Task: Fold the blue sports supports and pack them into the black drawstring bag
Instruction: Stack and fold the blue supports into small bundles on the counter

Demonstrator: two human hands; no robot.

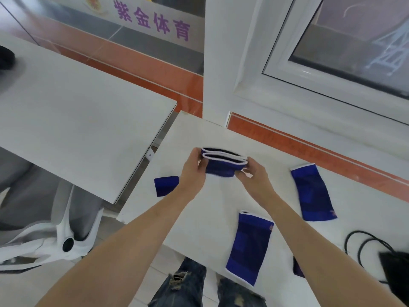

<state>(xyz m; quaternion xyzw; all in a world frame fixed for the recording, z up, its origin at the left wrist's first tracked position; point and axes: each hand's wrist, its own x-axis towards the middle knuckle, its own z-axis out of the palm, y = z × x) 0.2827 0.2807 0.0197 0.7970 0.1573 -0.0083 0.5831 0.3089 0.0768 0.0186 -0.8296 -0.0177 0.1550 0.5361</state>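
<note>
Left fingers (195,155): pinching the folded support (222,166) at its left end.
Right fingers (244,171): gripping its right end.
Folded support: held above the table (221,134).
Flat supports (249,247): nearer the person than it, to the right.
Black drawstring bag (396,271): far right of it, at the frame edge.

Bright, even daylight is flooding the scene, shadows staying faint, wide-angle distortion bending the edges, fine detail slightly blurring
</note>
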